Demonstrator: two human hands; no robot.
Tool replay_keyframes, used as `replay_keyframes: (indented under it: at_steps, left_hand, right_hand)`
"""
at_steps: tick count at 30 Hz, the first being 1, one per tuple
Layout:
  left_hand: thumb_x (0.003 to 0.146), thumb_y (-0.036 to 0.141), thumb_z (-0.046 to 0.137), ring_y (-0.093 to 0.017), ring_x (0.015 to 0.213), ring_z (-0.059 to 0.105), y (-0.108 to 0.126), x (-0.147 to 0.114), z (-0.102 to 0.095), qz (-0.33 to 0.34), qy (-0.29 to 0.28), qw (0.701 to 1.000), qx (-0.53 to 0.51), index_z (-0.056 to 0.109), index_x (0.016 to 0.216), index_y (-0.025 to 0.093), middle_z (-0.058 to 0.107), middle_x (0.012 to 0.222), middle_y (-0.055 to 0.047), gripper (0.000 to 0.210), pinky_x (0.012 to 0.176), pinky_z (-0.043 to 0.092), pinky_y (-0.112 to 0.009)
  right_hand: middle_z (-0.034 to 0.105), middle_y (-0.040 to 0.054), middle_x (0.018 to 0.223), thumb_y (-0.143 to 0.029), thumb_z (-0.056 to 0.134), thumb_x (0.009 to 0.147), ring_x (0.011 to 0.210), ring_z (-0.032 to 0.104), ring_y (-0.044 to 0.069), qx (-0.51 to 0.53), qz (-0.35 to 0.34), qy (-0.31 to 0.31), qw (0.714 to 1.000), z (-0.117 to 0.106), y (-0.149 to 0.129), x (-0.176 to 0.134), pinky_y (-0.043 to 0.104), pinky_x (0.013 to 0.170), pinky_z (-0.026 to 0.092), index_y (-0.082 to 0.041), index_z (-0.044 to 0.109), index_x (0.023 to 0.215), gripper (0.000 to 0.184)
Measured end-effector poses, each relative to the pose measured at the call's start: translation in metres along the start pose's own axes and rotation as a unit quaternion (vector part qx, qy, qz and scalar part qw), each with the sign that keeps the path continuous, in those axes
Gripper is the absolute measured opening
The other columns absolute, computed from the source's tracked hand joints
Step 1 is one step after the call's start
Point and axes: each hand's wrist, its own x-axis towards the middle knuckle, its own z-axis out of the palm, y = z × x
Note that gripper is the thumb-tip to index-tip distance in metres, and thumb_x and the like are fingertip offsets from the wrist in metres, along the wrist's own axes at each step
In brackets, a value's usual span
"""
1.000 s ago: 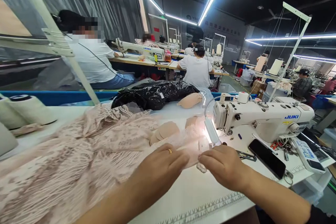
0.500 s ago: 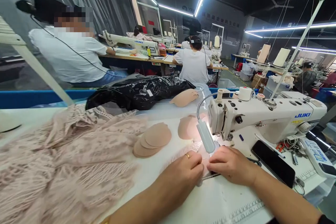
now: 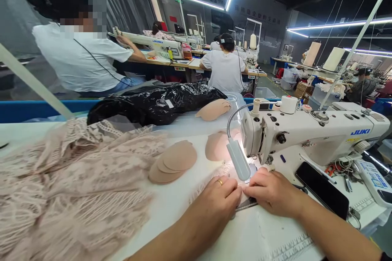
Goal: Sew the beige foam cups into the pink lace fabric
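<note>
In the head view, my left hand (image 3: 216, 202), with a ring on one finger, is closed on the near edge of a pale pink lace piece (image 3: 210, 180). My right hand (image 3: 274, 192) pinches the same edge from the other side, fingertips almost meeting the left ones. Both hands are just in front of the needle area of a white sewing machine (image 3: 318, 130), under a small lit lamp (image 3: 239, 159). The lace between the fingertips is mostly hidden. Left of the machine lie stacked beige bra cups (image 3: 179, 157), with another cup (image 3: 216, 147) behind the lamp.
Crumpled pink lace fabric (image 3: 92, 187) covers the left of the table. Behind it lie a black plastic bag (image 3: 153, 104) and a further cup (image 3: 213, 110). A phone (image 3: 323, 189) and scissors (image 3: 330, 169) lie right of my right hand. Co-workers sit at machines beyond.
My fingertips have drawn slightly closer together at the lace edge. The camera view has shifted a little. The co-worker at the left has raised a hand to their machine.
</note>
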Motion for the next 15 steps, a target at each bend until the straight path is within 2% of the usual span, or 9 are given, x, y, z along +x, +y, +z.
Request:
replay_keyframes:
  at_steps: [5,11,15]
  left_hand:
    - [0.103,0.007,0.048,-0.024,0.082,0.060,0.003,0.005,-0.007,0.007,-0.044,0.999,-0.005,0.065,0.095,0.018,0.071,0.093,-0.006,0.022,0.081,0.050,-0.040]
    - [0.105,0.011,0.051,-0.022,0.078,0.063,-0.015,0.008,0.012,0.026,0.044,0.997,-0.052,0.067,0.094,0.022,0.073,0.089,-0.003,0.023,0.078,0.048,-0.036]
    - [0.107,0.010,0.048,-0.023,0.079,0.066,-0.029,0.016,0.011,0.052,0.043,0.995,-0.069,0.070,0.108,0.022,0.074,0.088,-0.003,0.025,0.080,0.048,-0.037]
  right_hand:
    - [0.071,0.0032,0.089,-0.006,0.050,0.100,0.083,0.056,0.020,0.002,0.001,-0.003,1.000,0.001,0.000,-0.001,0.030,0.068,0.042,-0.022,0.071,0.104,0.027]
    - [0.066,0.0027,0.088,-0.004,0.052,0.095,0.078,0.050,0.020,0.001,0.018,0.013,1.000,0.006,0.002,-0.001,0.029,0.067,0.039,-0.023,0.070,0.104,0.027]
    - [0.061,0.0025,0.086,-0.005,0.056,0.091,0.074,0.045,0.020,-0.021,0.041,0.019,0.999,0.011,0.005,-0.002,0.028,0.062,0.033,-0.022,0.070,0.107,0.027]
